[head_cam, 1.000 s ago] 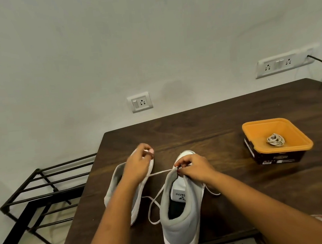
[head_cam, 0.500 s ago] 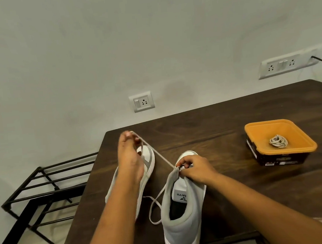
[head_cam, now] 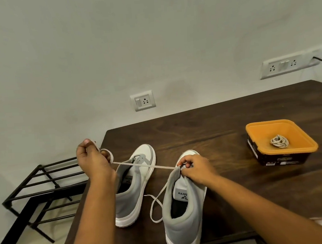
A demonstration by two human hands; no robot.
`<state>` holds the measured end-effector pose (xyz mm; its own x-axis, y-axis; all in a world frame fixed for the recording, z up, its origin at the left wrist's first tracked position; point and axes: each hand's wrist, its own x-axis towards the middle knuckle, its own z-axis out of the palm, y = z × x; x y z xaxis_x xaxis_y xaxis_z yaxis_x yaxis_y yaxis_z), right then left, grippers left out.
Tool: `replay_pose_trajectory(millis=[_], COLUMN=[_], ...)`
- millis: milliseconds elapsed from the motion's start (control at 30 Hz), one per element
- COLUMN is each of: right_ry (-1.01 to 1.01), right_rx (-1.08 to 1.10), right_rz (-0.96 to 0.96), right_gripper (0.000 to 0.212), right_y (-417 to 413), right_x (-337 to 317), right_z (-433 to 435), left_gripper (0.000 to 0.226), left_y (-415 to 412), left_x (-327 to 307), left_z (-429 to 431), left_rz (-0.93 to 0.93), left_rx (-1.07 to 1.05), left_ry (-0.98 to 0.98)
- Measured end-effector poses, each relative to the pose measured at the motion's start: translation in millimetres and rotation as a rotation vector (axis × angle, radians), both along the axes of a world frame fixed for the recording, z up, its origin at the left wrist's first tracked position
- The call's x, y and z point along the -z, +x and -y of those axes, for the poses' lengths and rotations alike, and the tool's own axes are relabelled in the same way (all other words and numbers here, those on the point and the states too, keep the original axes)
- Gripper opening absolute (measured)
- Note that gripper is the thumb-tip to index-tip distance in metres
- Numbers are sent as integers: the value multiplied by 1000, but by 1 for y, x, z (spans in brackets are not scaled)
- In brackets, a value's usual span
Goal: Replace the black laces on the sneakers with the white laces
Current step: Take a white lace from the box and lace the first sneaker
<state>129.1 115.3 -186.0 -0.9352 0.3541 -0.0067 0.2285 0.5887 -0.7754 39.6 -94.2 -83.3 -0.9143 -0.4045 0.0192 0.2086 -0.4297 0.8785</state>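
At the near-left corner of a dark wooden table, a person's left hand grips a white lace with curled fingers, a turn of it looped round them, and holds it out past the table's left edge. From there the lace runs taut across the second sneaker to the nearer sneaker. The right hand pinches that shoe's grey upper where the lace comes out. A slack loop of lace lies on the wood between the two shoes. Well apart to the right sits an orange tub holding a bundled lace, with bare tabletop between it and the shoes. The nearer sneaker's heel reaches the table's near edge. Below the left hand stands a black metal rack – behind the table, a wall socket.
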Motion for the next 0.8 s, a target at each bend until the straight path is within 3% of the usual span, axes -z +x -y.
replay_pose_trajectory(millis=[300, 367, 433, 533, 667, 733, 800], right_ry=[1, 0, -4, -11, -28, -40, -66], right_rx=[-4, -5, -3, -12, -16, -26, -56], right_rz=[19, 19, 21, 22, 13, 14, 29], right_gripper=[20, 20, 21, 21, 26, 29, 32], right_y=[3, 3, 4, 5, 5, 5, 6], right_x=[0, -1, -1, -2, -3, -4, -6], right_z=[-2, -2, -3, -4, -4, -5, -7], left_gripper=[22, 20, 15, 7, 16, 26, 24], left_y=[-2, -3, -2, 3, 18, 25, 31], left_x=[15, 19, 25, 34, 45, 49, 53], left_z=[20, 19, 11, -10, -36, -45, -53], left_rz=[-152, -206, -174, 55, 415, 634, 741], left_rx=[-388, -347, -123, 407, 1213, 1384, 1403], left_ry=[-603, -815, -1089, -1546, -1756, -1836, -1882])
